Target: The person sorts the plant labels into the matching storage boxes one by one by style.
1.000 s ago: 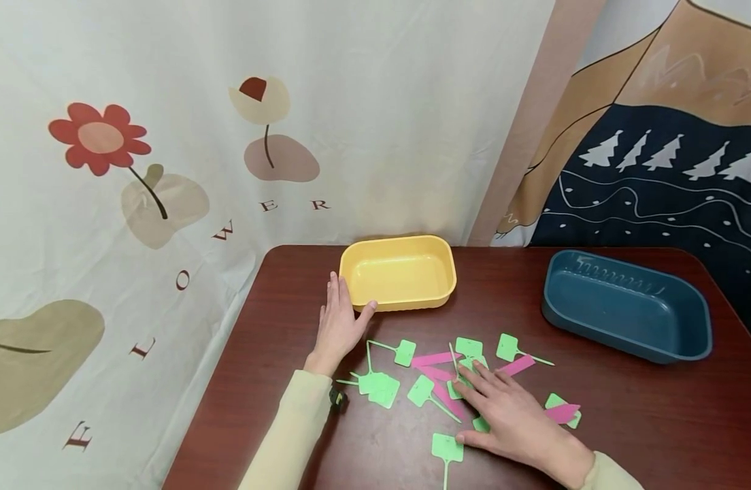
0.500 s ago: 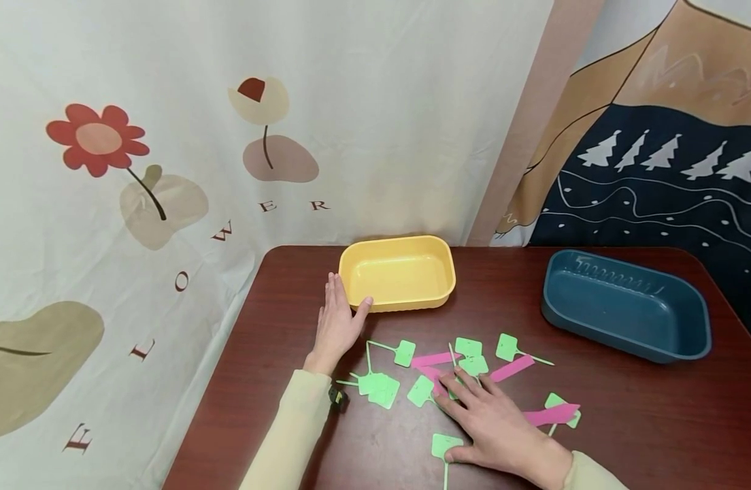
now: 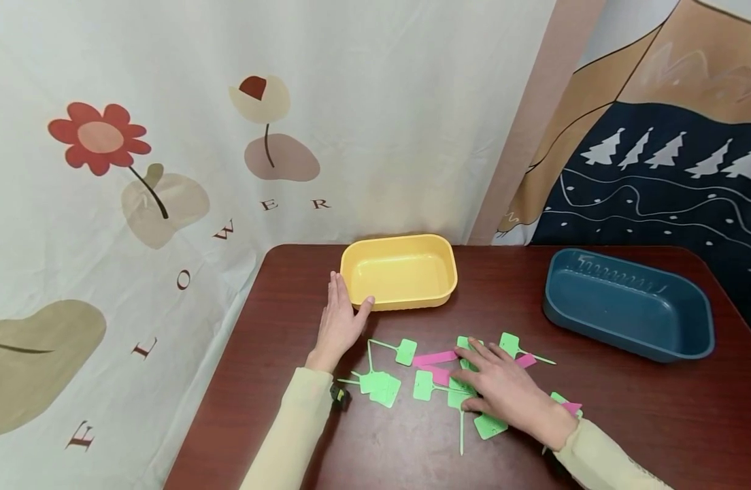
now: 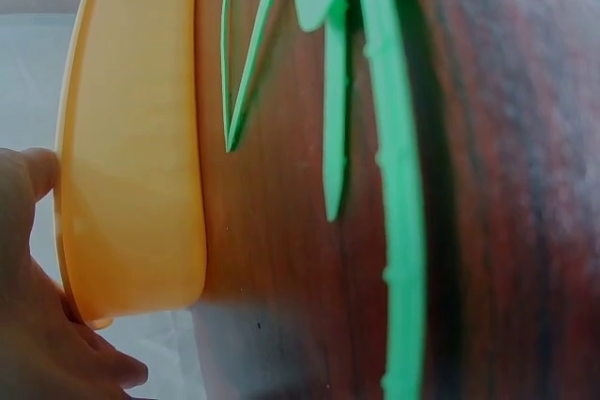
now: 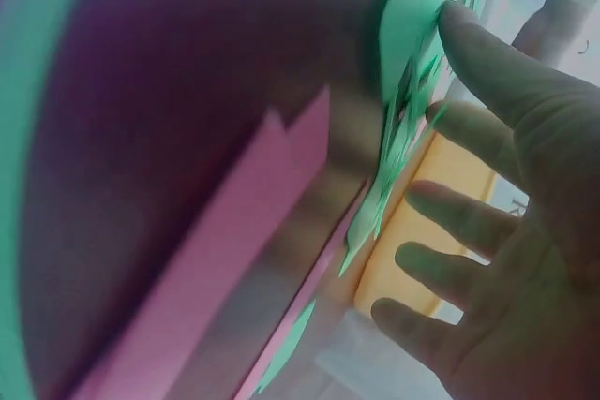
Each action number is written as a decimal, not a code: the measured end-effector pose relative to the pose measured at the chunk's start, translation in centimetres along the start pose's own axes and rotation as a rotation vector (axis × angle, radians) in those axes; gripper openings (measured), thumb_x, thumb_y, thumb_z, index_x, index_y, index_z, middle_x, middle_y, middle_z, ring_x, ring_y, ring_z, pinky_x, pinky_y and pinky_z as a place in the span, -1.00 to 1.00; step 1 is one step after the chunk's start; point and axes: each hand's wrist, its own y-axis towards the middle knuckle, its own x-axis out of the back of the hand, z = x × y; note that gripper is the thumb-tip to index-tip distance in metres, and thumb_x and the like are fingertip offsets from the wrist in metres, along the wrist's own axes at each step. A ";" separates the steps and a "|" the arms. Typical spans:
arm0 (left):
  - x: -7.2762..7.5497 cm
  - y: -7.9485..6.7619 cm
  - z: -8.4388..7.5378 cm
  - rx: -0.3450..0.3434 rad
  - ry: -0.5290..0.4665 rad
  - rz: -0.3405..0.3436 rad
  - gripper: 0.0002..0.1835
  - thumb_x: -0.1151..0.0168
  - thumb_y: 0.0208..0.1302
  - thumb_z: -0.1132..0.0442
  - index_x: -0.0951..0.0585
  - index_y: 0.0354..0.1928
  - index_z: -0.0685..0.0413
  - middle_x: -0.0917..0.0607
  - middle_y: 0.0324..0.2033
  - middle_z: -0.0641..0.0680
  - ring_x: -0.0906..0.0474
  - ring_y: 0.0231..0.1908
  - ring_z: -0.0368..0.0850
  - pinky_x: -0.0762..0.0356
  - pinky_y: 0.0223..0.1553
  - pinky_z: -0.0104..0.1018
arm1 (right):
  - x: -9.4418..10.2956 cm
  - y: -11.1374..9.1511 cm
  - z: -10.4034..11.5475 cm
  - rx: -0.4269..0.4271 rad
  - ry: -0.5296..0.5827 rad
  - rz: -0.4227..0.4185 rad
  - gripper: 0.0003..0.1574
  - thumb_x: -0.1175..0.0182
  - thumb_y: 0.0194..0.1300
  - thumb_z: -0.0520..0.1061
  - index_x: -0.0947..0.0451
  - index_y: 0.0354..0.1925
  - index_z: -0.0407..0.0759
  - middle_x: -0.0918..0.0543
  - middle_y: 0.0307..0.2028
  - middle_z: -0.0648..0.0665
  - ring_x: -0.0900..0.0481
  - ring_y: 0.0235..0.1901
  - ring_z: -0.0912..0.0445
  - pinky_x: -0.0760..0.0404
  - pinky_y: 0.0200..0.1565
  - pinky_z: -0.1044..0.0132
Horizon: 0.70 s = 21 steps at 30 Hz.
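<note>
My left hand (image 3: 341, 324) rests against the near left corner of a yellow plastic basin (image 3: 406, 305), fingers straight along its side and thumb at the front rim. My right hand (image 3: 511, 391) lies spread over a loose pile of green tags (image 3: 462, 395), square plates with thin straps. Its fingertips touch the pile and its palm hides part of it. In the right wrist view its fingers (image 5: 459, 213) are apart, with the thumb at a green tag (image 5: 405, 30). Pink strips (image 3: 437, 358) lie among the tags, one with a notched end (image 5: 302, 128) near the right hand.
A dark blue basin (image 3: 629, 347) stands at the back right of the brown table (image 3: 277, 422). Several overlapping green tags (image 3: 378, 386) lie left of the pile, near the left forearm. A printed curtain (image 3: 375, 136) hangs right behind the table.
My right hand first moved toward me and left, then away and right over the pile. The nearest green tag has shifted up toward the pile. My left hand stays at the yellow basin.
</note>
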 end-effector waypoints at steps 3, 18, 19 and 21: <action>-0.1 0.1 0.1 -0.006 0.004 0.000 0.05 -0.01 0.52 -0.27 0.20 0.62 0.34 0.28 0.64 0.22 0.21 0.61 0.17 -0.11 0.42 0.36 | 0.2 0.4 -0.7 0.002 0.008 0.015 -0.37 -0.54 0.14 0.17 -0.72 0.15 0.03 -0.55 0.32 -0.28 -0.39 0.38 -0.37 -0.42 0.25 -0.35; -0.3 0.2 0.2 -0.007 0.006 0.012 0.05 0.01 0.53 -0.26 0.25 0.62 0.31 0.31 0.64 0.22 0.23 0.62 0.11 -0.15 0.43 0.27 | 0.0 -0.3 1.4 -0.037 -0.078 -0.177 -0.46 -0.55 0.10 0.28 -0.61 -0.28 -0.09 -0.51 -0.27 -0.04 -0.51 -0.22 0.02 -0.59 -0.19 0.09; -0.2 0.2 0.2 -0.008 0.005 0.011 0.05 0.00 0.53 -0.27 0.25 0.62 0.31 0.31 0.64 0.21 0.23 0.62 0.11 -0.14 0.43 0.27 | -0.1 -0.5 1.8 -0.031 -0.093 -0.182 -0.44 -0.54 0.09 0.30 -0.59 -0.32 -0.09 -0.46 -0.32 -0.03 -0.46 -0.27 0.04 -0.56 -0.24 0.13; -0.2 0.2 0.3 -0.005 0.007 0.013 0.06 0.01 0.53 -0.27 0.26 0.62 0.30 0.33 0.64 0.20 0.23 0.62 0.11 -0.14 0.43 0.28 | -0.4 -0.7 2.4 -0.021 -0.118 -0.185 -0.39 -0.53 0.06 0.36 -0.56 -0.37 -0.09 -0.41 -0.38 -0.02 -0.39 -0.35 0.06 -0.51 -0.29 0.17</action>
